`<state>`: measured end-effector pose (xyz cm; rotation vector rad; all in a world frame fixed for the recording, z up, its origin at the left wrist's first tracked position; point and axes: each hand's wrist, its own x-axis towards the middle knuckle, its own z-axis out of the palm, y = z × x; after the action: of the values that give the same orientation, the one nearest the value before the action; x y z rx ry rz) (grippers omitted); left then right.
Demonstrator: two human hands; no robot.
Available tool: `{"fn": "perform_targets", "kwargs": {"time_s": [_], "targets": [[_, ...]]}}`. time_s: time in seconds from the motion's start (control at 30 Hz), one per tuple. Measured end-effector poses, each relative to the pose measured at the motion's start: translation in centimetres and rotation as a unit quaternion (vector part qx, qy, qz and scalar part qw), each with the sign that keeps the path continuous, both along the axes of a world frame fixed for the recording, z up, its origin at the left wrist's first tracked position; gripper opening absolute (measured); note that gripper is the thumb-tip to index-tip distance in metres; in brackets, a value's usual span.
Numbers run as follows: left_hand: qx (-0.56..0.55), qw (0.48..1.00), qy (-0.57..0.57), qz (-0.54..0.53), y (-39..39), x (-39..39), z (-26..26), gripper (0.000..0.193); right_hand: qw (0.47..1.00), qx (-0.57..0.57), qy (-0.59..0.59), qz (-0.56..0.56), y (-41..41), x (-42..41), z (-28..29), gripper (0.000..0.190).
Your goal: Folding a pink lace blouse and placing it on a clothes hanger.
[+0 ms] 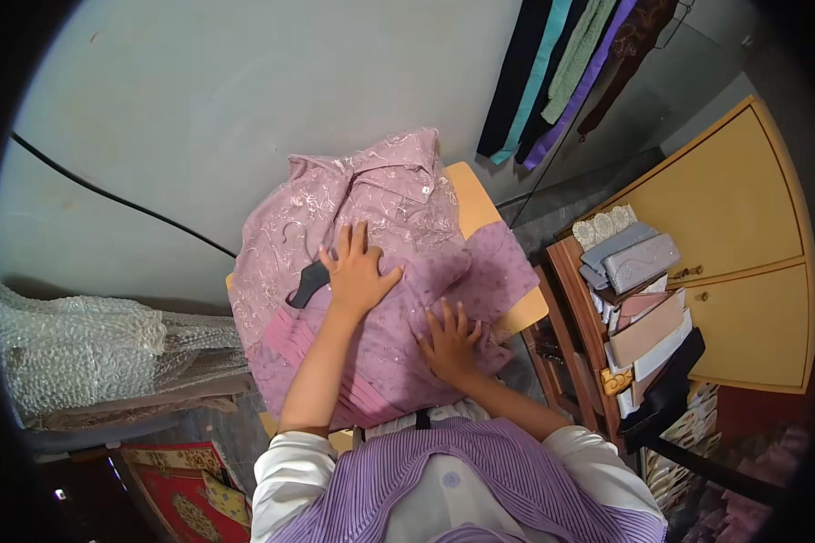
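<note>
A pink-mauve embroidered garment (407, 183) covers most of a pale yellow tabletop (479, 197). Over its front part lies a purple-pink patterned fabric (387, 339) with a pleated pink band (367, 394). My left hand (358, 275) rests on the fabrics with fingers spread, beside a dark clothes hanger (310, 285) whose metal hook shows on the lace; the rest of the hanger is hidden. Lower and to the right, my right hand (451, 343) presses flat on the patterned fabric, fingers apart. Neither hand visibly grips anything.
White beaded garments (81, 346) lie at the left. A wooden shelf (577, 305) holds folded fabrics (652, 332) at the right, before a yellow cabinet (727, 190). Trousers and cloths (550, 75) hang on the wall above. A red patterned rug (170, 489) is at lower left.
</note>
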<state>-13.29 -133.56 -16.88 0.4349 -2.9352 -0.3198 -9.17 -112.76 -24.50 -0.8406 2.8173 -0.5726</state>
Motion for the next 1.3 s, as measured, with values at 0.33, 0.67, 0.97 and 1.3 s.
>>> {"fn": "perform_targets", "kwargs": {"time_s": [0.33, 0.67, 0.97, 1.3], "targets": [[-0.005, 0.984, 0.092, 0.152, 0.8, 5.7, -0.9, 0.043, 0.997, -0.080, -0.005, -0.001, 0.0, -2.9, 4.0, 0.045], [0.021, 0.995, -0.081, 0.059, 3.2, 5.6, -6.7, 0.062, 0.974, -0.167, 0.049, 0.148, -5.0, -7.0, 2.9, 0.047], [-0.003, 0.992, -0.085, 0.098, 0.5, 11.2, -8.4, 0.061, 0.963, -0.167, 0.059, 0.203, -5.8, -3.5, 0.2, 0.057], [-0.015, 0.994, -0.072, 0.077, -1.5, 15.6, -11.2, 0.070, 0.946, -0.174, 0.049, 0.268, -7.8, -2.1, -0.5, 0.054]]}}
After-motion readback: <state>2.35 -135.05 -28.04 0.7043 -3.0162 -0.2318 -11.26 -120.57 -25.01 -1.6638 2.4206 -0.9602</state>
